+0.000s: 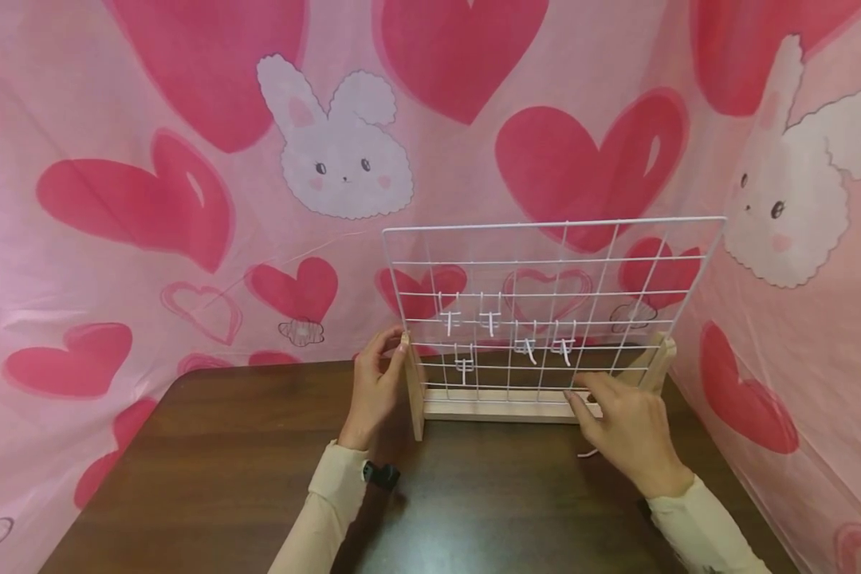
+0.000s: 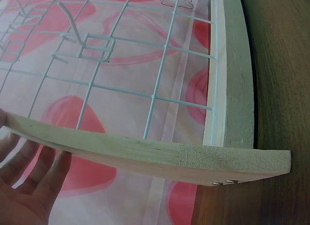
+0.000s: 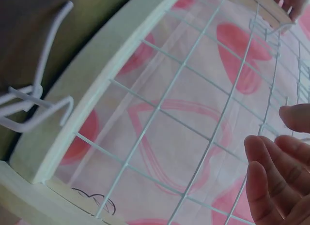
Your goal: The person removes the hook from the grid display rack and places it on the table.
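A white wire grid rack stands in a pale wooden base with a wooden post at each side. My left hand grips the left wooden post near its top; in the left wrist view its fingers lie along the outer face. Several white wire hooks hang on the grid's left and middle parts. In front of the grid's lower right, my right hand has thumb and fingers apart and nothing between them. Below it lies a loose white hook, mostly hidden by the hand in the head view.
The rack rests on a dark brown wooden table, near its back edge. Pink cloth with hearts and rabbits hangs close behind and along the right side. A dark band sits on my left wrist.
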`<state>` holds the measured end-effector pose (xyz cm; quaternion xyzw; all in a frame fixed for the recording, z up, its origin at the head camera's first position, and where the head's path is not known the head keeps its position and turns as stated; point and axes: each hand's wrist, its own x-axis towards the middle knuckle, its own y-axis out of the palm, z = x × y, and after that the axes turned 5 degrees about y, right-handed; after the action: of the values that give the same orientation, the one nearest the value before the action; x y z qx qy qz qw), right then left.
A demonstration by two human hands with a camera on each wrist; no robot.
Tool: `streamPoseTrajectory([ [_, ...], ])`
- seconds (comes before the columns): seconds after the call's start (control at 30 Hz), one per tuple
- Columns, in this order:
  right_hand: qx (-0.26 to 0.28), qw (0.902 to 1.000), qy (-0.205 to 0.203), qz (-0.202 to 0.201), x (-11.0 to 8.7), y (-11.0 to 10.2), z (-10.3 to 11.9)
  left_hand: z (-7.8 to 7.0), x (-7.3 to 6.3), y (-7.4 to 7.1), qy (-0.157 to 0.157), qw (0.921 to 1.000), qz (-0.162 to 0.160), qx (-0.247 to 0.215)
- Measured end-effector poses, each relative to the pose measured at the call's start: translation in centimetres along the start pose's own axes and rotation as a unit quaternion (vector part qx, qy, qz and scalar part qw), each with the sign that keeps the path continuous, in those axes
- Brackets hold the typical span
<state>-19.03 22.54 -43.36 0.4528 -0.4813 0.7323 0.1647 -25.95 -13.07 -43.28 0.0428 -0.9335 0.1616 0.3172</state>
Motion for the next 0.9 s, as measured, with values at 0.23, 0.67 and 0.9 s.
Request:
streamPoseTrajectory([
  [0.23,0.006,0.9992,0.029,-0.027,1.1,0.2,-0.1,0.1,0.1,0.1,0.004,1.0,0.001,0.001],
  [0.67,0.026,0.9975,0.048,-0.046,2.9,1.0,0.5,0.2,0.1,0.0,0.004,1.0,0.002,0.002],
  [0.9,0.028,0.998,0.037,-0.042,3.3,1.3,0.6,0.2,0.0,0.0,-0.003,1.0,0.005,-0.001],
])
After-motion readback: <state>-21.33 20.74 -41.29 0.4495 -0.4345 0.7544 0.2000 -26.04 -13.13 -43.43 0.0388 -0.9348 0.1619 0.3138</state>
